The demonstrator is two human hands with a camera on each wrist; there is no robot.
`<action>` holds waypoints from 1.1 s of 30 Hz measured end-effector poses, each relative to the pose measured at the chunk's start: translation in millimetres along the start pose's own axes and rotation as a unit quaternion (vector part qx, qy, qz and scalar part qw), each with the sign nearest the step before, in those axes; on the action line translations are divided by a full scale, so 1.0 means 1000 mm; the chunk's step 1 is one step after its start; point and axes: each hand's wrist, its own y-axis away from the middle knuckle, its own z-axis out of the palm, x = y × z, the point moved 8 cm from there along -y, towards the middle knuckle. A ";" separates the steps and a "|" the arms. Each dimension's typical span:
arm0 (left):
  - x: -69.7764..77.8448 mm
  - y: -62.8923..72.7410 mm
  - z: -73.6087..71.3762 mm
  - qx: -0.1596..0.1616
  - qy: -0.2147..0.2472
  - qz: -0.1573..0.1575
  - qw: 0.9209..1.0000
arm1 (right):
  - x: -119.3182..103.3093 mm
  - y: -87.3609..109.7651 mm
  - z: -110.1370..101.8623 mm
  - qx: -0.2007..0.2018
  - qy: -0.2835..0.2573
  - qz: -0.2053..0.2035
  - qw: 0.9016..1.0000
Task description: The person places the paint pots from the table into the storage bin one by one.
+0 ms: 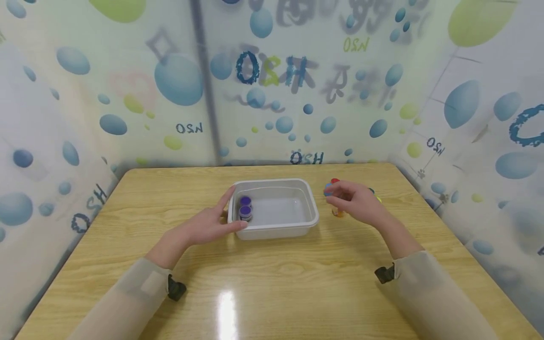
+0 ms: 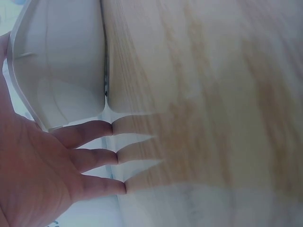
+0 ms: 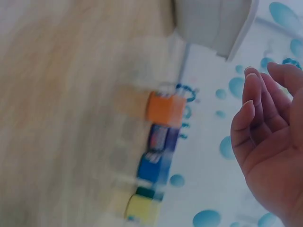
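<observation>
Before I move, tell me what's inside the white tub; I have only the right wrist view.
Observer: Two purple-capped containers stand at the left end inside the white tub.
Operator: Noted. Report the tub's left side.
Observer: The left grip is there, thumb at the near left corner of the rim.
Operator: Check lower down, too.
Observer: Three of its fingertips touch the tabletop.

The wood-grained tabletop (image 1: pixel 293 278) bears a bright streak of glare (image 1: pixel 227 311) in its near part. Pale sheeting (image 1: pixel 365 137) rises along its back and both sides, printed with blue and green drops (image 1: pixel 179 79) — and with mirror-reversed "H2O" lettering (image 1: pixel 271 71). A dark vertical band (image 1: pixel 206 85) crosses the back left of centre; larger grey characters (image 1: pixel 340 84) appear there too — perhaps behind the sheeting, too blurred to read.
</observation>
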 end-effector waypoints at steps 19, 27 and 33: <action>-0.003 0.000 0.000 0.001 -0.007 -0.003 1.000 | 0.079 0.007 -0.003 -0.078 0.064 0.084 0.991; -0.001 0.000 0.000 0.000 -0.012 -0.002 1.000 | 0.081 0.001 0.003 -0.076 0.068 0.092 0.991; -0.003 0.000 0.000 0.002 -0.017 -0.004 1.000 | 0.077 0.001 -0.005 -0.047 0.078 0.094 0.991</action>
